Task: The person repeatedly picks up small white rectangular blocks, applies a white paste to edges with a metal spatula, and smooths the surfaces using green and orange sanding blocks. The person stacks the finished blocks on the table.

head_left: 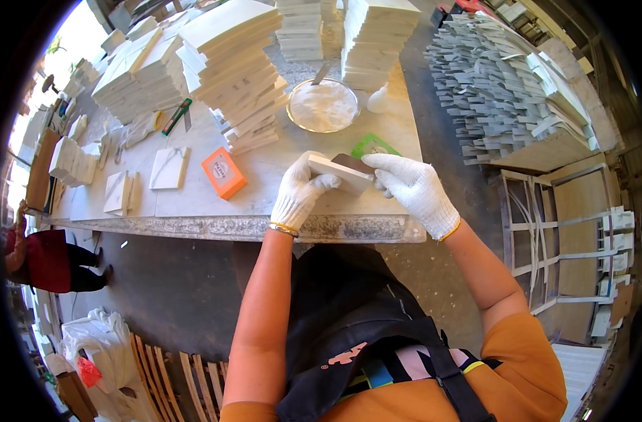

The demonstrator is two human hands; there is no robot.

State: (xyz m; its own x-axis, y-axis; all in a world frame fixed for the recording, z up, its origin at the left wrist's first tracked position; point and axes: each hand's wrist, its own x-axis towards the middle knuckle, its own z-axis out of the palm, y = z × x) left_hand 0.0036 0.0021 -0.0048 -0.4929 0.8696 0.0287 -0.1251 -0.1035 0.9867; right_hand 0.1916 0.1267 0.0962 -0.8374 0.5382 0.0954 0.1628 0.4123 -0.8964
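My left hand [298, 190], in a white knit glove, grips a pale stone tile [338, 173] at its left end, holding it tilted just above the table's front part. My right hand [409, 184], gloved the same way, is closed at the tile's right end. Its fingertips pinch a dark brown flat piece [350, 162], perhaps sandpaper, on the tile's far side. Partly behind that lies a green block [372, 145]. To the left of my left hand is an orange block [223, 173]. Two veined marble pieces [170, 168] [119, 193] lie farther left.
Beyond my hands stands a bowl of white paste [324, 105] with a spatula [321, 73] in it. Tall tile stacks [236, 74] [379, 42] crowd the far table. A green-handled utility knife [176, 118] lies left. Grey stone strips [483, 91] are piled at right; another person [54, 260] stands far left.
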